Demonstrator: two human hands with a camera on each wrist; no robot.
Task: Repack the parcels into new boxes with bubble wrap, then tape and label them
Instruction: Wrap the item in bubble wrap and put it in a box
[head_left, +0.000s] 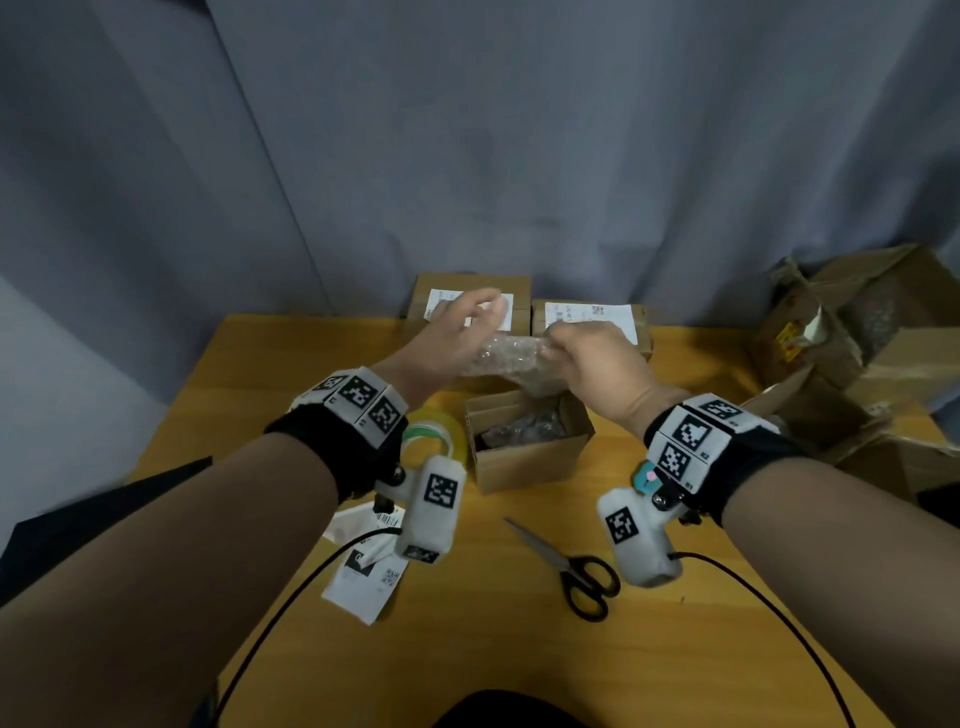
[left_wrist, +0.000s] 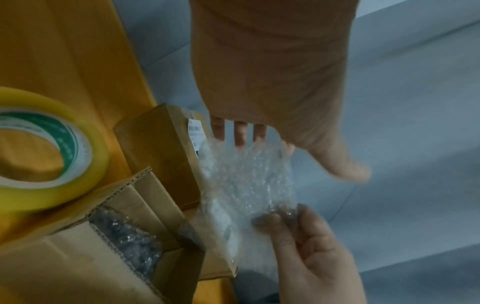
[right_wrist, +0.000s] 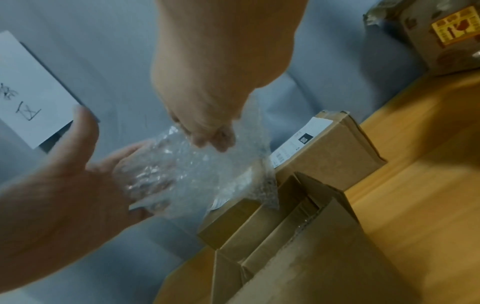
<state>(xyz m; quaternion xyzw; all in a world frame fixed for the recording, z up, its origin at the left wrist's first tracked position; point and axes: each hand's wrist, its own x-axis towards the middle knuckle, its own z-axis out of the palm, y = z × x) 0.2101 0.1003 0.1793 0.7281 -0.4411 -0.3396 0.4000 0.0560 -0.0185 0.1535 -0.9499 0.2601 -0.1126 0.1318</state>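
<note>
A sheet of clear bubble wrap (head_left: 506, 358) hangs in the air between my two hands, above a small open cardboard box (head_left: 524, 457). My left hand (head_left: 467, 322) lies flat against the wrap's left side, fingers (left_wrist: 239, 133) straight and thumb spread. My right hand (head_left: 566, 343) pinches the wrap's right edge with curled fingers (right_wrist: 213, 139). In the right wrist view the left hand's fingers (right_wrist: 145, 174) show through the bubble wrap (right_wrist: 197, 170). Inside the box lies a dark item in bubble wrap (left_wrist: 127, 240).
Two sealed, labelled boxes (head_left: 470, 304) (head_left: 592, 322) stand at the table's back edge. A yellow tape roll (head_left: 436, 431) sits left of the open box. Scissors (head_left: 576, 566) and loose labels (head_left: 363, 577) lie nearer me. Torn old cartons (head_left: 857, 353) are heaped at the right.
</note>
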